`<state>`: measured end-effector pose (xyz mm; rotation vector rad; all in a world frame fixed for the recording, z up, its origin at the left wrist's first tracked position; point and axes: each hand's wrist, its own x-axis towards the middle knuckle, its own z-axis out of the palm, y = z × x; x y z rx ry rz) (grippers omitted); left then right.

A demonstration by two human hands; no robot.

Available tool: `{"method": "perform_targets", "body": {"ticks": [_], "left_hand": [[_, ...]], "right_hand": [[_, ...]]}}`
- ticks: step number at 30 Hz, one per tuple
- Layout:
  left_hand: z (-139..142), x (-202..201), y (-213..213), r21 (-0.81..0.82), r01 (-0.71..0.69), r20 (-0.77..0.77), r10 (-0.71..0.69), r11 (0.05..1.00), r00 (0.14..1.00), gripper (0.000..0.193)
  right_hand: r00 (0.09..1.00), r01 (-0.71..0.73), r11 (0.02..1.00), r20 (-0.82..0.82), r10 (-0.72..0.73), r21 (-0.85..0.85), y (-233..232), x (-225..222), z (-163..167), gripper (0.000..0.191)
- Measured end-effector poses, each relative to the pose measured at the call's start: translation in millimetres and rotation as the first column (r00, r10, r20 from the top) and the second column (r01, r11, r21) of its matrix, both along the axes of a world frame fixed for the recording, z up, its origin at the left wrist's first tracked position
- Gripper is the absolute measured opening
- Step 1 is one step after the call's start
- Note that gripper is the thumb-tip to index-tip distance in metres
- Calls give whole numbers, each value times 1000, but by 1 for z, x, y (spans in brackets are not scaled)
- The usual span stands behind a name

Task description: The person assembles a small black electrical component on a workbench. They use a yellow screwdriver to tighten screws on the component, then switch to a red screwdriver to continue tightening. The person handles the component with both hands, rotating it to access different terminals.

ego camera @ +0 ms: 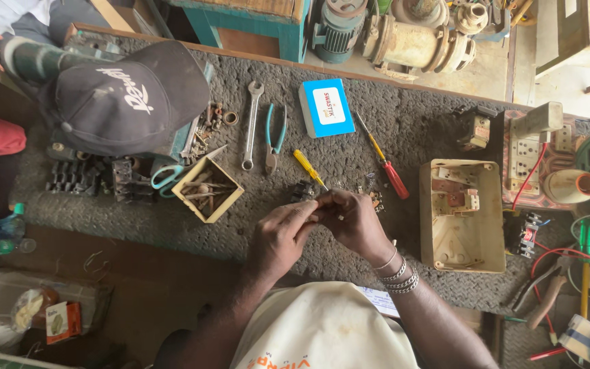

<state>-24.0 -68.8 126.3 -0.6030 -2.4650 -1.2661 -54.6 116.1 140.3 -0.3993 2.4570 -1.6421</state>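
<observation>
Both hands meet over the near middle of the bench (pixel 349 130); the left hand (pixel 278 239) and right hand (pixel 356 222) have their fingertips (pixel 312 208) pinched together on a small part (pixel 322 205), too tiny and too covered to identify; it seems held up close between the two hands for fine work, with both sets of fingers nearly closed on it.

A yellow screwdriver (pixel 308 169) lies just beyond the fingers, probably kept within quick reach; a red screwdriver (pixel 385 160) lies to its right; small loose bits (pixel 370 188) lie scattered just beside the hands.

Containers: a beige box (pixel 462 215) to the right lies open with metal contacts fixed in its far half, its near half bare; a small open box (pixel 207 189) to the left holds what look like screws and small rods; a blue carton (pixel 326 107) stands shut farther off.

Pliers (pixel 274 137) and a spanner (pixel 251 123) lie side by side at the far left, beside a cap (pixel 128 96) resting on clutter.
</observation>
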Motion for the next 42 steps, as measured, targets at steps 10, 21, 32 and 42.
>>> {"method": "perform_targets", "body": {"ticks": [10, 21, 32, 42], "left_hand": [[-50, -39, -38, 510, -278, 506, -22, 814, 862, 13], [-69, -47, -34, 331, -416, 543, 190, 847, 818, 10], [-66, -31, -14, 397, -453, 648, 107, 798, 754, 18], [-74, -32, -13, 202, -439, 338, 358, 876, 870, 13]], "right_hand": [[965, -55, 994, -249, 78, 95, 6, -15, -3, 93], [962, -28, 972, -256, 90, 235, -14, -8, -20, 97], [918, -9, 928, -364, 155, 372, -10, -3, -6, 88], [924, -64, 907, -319, 211, 415, -12, 0, -9, 85]]}}
